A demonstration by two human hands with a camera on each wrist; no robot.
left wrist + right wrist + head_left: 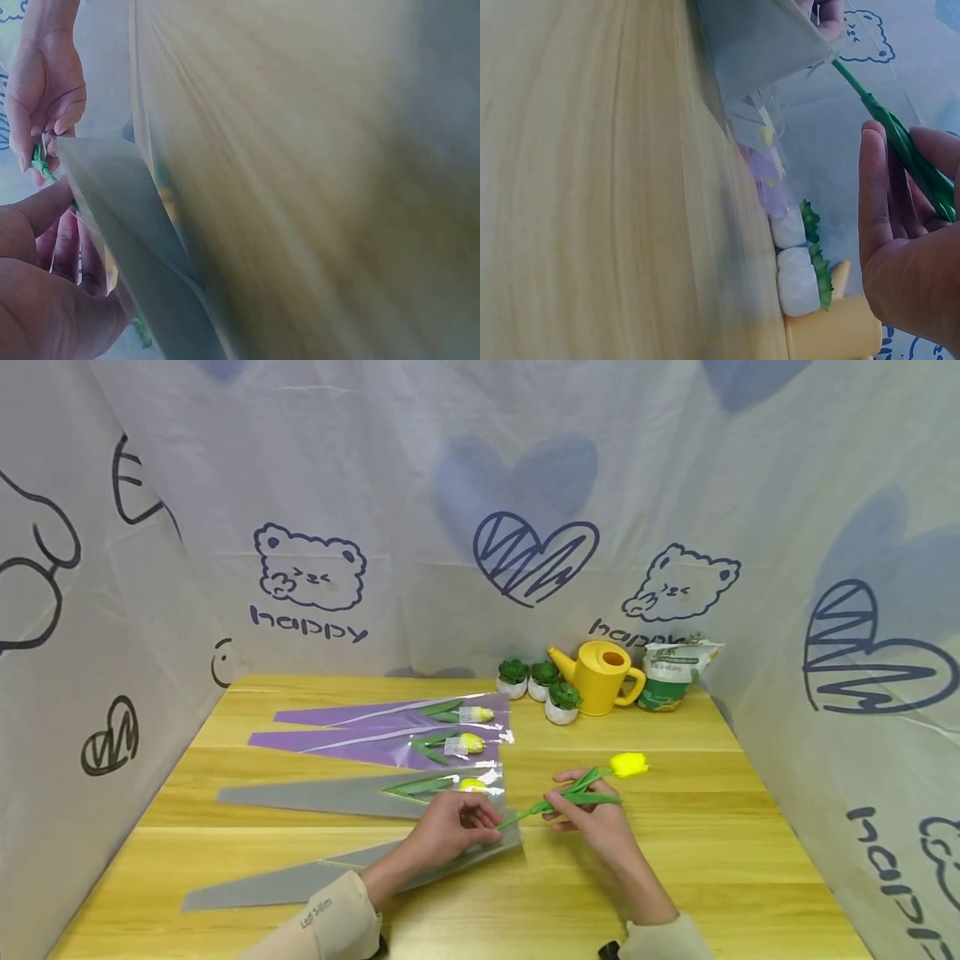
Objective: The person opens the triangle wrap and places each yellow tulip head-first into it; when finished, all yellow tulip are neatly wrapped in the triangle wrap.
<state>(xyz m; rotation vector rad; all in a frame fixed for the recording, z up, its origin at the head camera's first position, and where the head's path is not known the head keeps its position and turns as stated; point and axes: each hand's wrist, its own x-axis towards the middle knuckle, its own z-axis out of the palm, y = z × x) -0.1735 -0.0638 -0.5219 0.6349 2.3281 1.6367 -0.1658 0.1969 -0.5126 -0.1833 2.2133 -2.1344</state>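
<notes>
A yellow artificial tulip (581, 795) with green leaves is pinched by its stem and leaves in my right hand (603, 831). Its bloom points right and its bare stem end points left. My left hand (442, 833) grips the wide mouth of the nearest grey flower sleeve (277, 885), lifting that end off the table. At that mouth the stem tip meets the left fingertips; whether it is inside the film cannot be told. In the right wrist view the green stem (850, 76) reaches the raised corner of the sleeve (769, 49).
Behind lie a grey sleeve (300, 798) and two purple sleeves (315, 741), each with a yellow tulip inside. Three small potted succulents (561, 703), a yellow watering can (597, 681) and a white-and-green bag (667, 681) stand at the back right of the wooden table (712, 860).
</notes>
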